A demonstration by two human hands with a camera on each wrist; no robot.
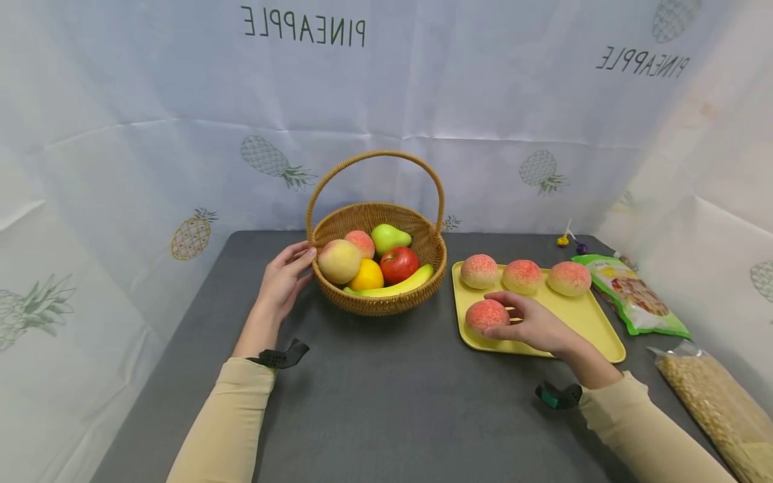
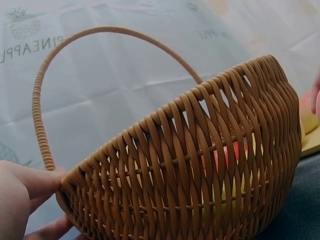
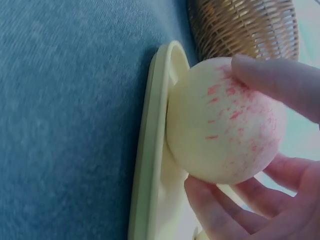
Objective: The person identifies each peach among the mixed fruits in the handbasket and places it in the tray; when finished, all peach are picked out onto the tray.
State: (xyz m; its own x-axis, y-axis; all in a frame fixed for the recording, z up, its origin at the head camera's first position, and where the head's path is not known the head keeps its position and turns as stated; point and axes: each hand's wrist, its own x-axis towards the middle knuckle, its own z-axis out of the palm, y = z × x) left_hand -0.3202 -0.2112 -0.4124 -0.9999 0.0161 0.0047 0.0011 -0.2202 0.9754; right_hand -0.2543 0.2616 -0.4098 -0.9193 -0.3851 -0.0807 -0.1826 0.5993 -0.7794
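My left hand (image 1: 282, 278) holds the left side of a brown wicker basket (image 1: 377, 307) by its rim, close to the foot of the tall handle. In the left wrist view the thumb rests at the rim, with fingers lower on the outside. Inside are a pale peach (image 1: 340, 261), a pinker peach (image 1: 361, 243), a pear (image 1: 389, 239), an apple (image 1: 400, 265), an orange (image 1: 367, 276) and a banana (image 1: 395, 287). My right hand (image 1: 534, 325) grips a pink-speckled peach (image 3: 225, 120) between thumb and fingers, over the front left of a yellow tray (image 1: 580, 329).
Three more peaches (image 1: 522, 277) line the tray's back edge. To the right lie a green-and-white food packet (image 1: 640, 295) and a clear bag of beige grains (image 1: 715, 402). Two small wrapped lollipops (image 1: 563, 240) are at the back right. A pineapple-print curtain (image 1: 386, 87) surrounds the dark table (image 1: 386, 402).
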